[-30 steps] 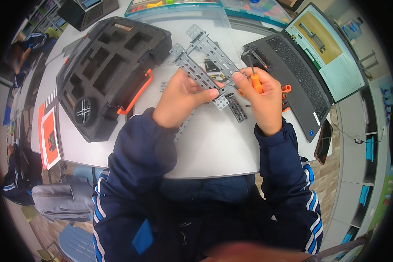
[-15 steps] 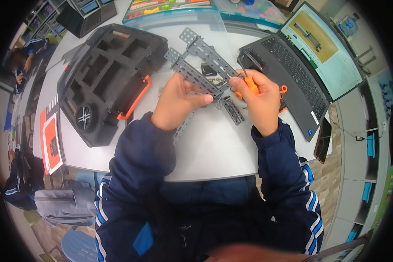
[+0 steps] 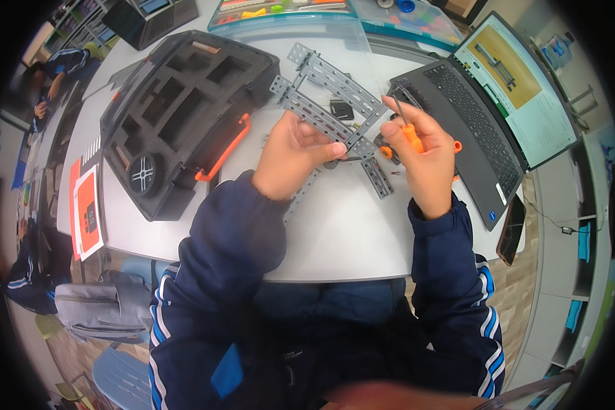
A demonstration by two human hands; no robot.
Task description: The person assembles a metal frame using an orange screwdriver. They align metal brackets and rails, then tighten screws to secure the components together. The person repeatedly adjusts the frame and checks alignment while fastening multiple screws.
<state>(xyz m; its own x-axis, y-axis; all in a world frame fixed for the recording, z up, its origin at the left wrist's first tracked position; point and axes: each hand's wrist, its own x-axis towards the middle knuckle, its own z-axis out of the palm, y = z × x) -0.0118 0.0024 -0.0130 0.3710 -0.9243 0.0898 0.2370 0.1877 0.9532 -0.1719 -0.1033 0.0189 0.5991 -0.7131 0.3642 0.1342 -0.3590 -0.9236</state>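
Closest in, 2 navy sleeves (image 3: 236, 222) reach over the white table (image 3: 348, 239). Left hand (image 3: 294, 156) is closed around the grey metal frame (image 3: 342, 83), thumb pressed near its lower end, and the frame is held above the tabletop, slanting away to the left. Right hand (image 3: 427, 154), fingers curled, grips 1 orange-handled screwdriver (image 3: 411, 138), shaft pointing up; it's just beside the frame's right corner, and whether its fingertips touch the metal, I can't tell. Below, a short slotted bar (image 3: 377, 179) lies on the table. Further out left, a black case (image 3: 260, 76) with foam cutouts and 1 black wheel (image 3: 143, 175); right, an open laptop (image 3: 451, 96). Farthest, 2 plastic boxes (image 3: 417, 34) of coloured parts!
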